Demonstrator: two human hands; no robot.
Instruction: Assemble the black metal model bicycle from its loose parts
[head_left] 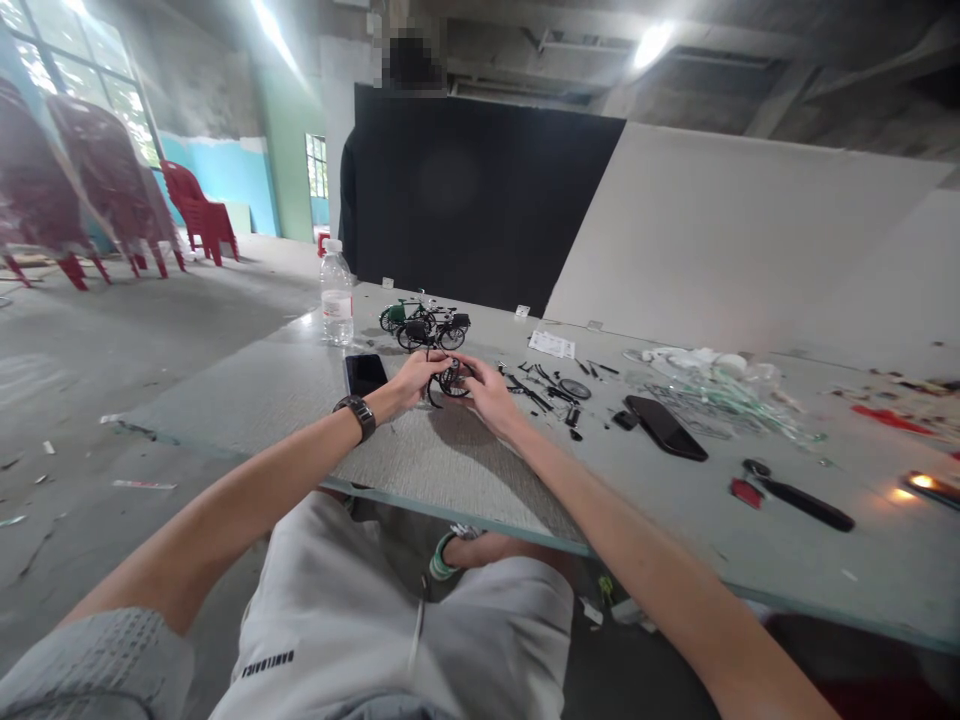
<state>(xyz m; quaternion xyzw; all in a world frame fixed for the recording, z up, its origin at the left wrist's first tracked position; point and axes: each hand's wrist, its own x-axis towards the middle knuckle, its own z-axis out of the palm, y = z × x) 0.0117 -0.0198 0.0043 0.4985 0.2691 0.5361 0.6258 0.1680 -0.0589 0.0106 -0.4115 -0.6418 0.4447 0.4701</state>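
Between my two hands, just above the table's front part, is a small black model bicycle [453, 380] with a spoked wheel showing. My left hand [417, 376], with a dark watch at the wrist, pinches it from the left side. The fingers of my right hand [489, 388] close on its right side and hide part of it. Two finished-looking model bicycles, a green one [397, 314] and a black one [433, 332], stand just beyond my hands. To the right lie loose black bicycle parts [536, 398] and a separate small wheel [574, 388].
A water bottle [337, 300] and a phone [366, 374] are on the left. On the right lie another phone [666, 428], a black-handled tool [806, 502], clear plastic bags [720, 390] and a paper sheet [552, 344]. A black-and-white panel [480, 200] stands behind, a person beyond it.
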